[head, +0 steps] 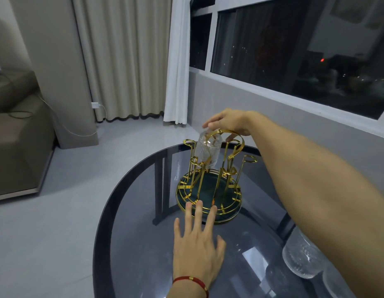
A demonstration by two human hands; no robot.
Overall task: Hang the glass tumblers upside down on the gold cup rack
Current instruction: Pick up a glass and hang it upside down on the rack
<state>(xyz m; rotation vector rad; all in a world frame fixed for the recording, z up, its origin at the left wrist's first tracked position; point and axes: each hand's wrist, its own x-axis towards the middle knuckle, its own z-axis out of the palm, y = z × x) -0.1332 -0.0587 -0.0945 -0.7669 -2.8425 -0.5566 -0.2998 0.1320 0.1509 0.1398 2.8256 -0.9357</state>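
Note:
The gold cup rack with a dark green round base stands on the smoked glass table. A ribbed glass tumbler hangs upside down on a far-left prong of the rack. My right hand reaches over the rack's top loop, fingers on the tumbler's upturned base. My left hand, with a red cord on the wrist, lies flat with spread fingers, its fingertips touching the rack's front rim. Another glass tumbler stands at the table's right, partly behind my right forearm.
A further glass shows at the bottom right edge. The table's rounded edge runs along the left, with grey floor beyond. A sofa stands at far left, curtains and a dark window behind.

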